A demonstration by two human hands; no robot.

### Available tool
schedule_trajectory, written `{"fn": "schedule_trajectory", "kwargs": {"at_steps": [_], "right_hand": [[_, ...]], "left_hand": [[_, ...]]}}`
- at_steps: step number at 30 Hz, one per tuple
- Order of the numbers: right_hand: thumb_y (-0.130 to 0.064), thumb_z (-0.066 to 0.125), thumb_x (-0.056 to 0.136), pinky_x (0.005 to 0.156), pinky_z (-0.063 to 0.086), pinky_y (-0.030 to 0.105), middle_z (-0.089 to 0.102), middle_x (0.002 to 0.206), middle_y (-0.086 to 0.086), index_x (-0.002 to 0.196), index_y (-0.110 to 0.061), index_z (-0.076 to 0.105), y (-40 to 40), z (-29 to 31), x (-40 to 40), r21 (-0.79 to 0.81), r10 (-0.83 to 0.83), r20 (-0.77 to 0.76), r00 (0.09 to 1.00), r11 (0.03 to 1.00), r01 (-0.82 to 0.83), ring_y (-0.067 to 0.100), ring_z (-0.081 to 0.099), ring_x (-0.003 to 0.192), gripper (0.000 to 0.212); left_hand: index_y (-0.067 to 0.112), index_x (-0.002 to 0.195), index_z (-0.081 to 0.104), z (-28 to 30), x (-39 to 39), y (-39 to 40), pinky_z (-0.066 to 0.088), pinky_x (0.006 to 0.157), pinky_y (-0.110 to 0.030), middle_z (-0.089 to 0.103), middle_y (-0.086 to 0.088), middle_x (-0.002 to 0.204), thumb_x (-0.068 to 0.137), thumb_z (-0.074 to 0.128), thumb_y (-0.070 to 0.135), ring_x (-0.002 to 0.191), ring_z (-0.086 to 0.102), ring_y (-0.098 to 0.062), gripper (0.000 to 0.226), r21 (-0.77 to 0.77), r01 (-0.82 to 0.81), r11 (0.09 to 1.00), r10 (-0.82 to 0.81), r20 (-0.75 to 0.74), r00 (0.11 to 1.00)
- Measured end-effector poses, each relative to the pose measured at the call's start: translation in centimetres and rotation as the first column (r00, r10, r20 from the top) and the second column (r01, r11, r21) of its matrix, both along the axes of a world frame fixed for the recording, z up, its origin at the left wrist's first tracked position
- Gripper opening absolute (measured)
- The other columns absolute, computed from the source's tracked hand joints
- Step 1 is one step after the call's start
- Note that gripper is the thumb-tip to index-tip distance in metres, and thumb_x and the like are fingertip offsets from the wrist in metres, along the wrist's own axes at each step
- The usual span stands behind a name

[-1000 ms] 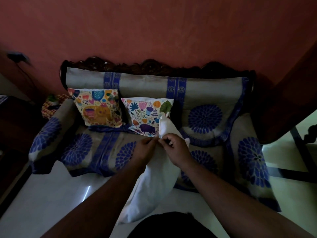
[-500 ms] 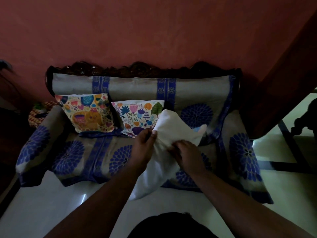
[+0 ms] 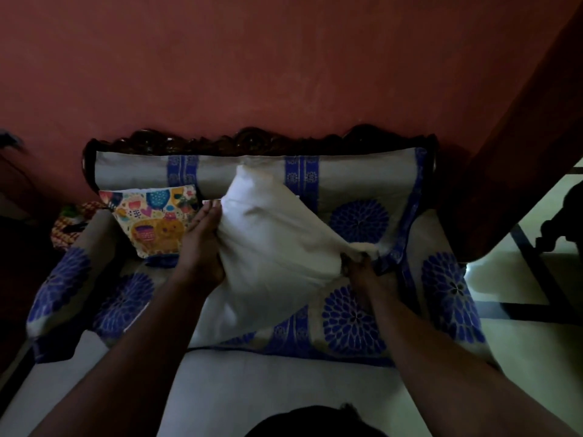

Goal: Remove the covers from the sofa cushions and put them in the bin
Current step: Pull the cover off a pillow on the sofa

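1. A white cushion [image 3: 271, 247] is held up over the seat of the sofa [image 3: 362, 184], tilted, with one corner pointing up.
2. The left hand [image 3: 202, 244] lies against the left side of the cushion, fingers fairly straight.
3. The right hand [image 3: 362, 269] grips the right corner of the cushion, fingers curled into the cloth.
4. A colourful cushion with an elephant print [image 3: 154, 222] leans on the sofa back, just left of the left hand.
5. The sofa has a grey cover with blue flowers, and it stands against a red wall [image 3: 284, 58].

Floral cushion [image 3: 206, 201] behind white cushion [image 3: 271, 247]; right hand's [image 3: 362, 269] fingertips buried
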State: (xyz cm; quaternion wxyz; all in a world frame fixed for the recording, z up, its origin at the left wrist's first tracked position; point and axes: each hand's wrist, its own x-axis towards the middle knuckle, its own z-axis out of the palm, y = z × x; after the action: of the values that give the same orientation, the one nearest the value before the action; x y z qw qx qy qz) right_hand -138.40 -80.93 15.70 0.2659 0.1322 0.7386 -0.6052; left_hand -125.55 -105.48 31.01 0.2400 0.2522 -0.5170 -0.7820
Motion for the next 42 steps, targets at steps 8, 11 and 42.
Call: {"fn": "schedule_trajectory", "kwargs": {"at_steps": [8,11,42], "right_hand": [[-0.038,0.060,0.099,0.083,0.053,0.036,0.069,0.115,0.015,0.110,-0.019,0.063,-0.1,0.1,1.4,-0.116,-0.130,-0.072,0.989,0.986,0.121,0.017,0.063,0.084,0.022],[-0.027,0.062,0.098,0.089,0.054,0.043,0.068,0.119,0.020,0.105,-0.015,0.064,0.1,0.3,1.2,-0.188,-0.110,-0.089,0.990,0.978,0.092,0.020,0.065,0.086,0.013],[-0.038,0.072,0.092,0.096,0.053,0.036,0.071,0.118,-0.004,0.122,-0.018,0.069,0.6,1.7,3.9,0.337,0.470,-0.460,0.753,0.877,-0.341,0.012,0.065,0.107,0.037]], "left_hand": [[-0.001,0.121,0.059,-5.4,-1.8,-5.5,0.048,0.084,-0.031,0.061,-0.011,0.103,0.106,0.045,0.029,0.095,0.059,-0.022,0.036,-0.280,-0.281,0.918,0.335,0.168,0.927],[0.016,0.101,0.057,-8.4,-2.1,-5.9,0.044,0.080,-0.032,0.053,-0.004,0.092,0.105,0.047,0.026,0.087,0.053,-0.018,0.015,-0.441,-0.274,0.855,0.404,0.235,0.884],[0.016,0.099,0.071,-9.0,-3.0,9.2,0.049,0.081,-0.034,0.071,-0.004,0.094,0.102,0.050,0.015,0.086,0.064,-0.013,0.021,-0.255,0.483,0.837,-0.383,0.358,0.852]]}}
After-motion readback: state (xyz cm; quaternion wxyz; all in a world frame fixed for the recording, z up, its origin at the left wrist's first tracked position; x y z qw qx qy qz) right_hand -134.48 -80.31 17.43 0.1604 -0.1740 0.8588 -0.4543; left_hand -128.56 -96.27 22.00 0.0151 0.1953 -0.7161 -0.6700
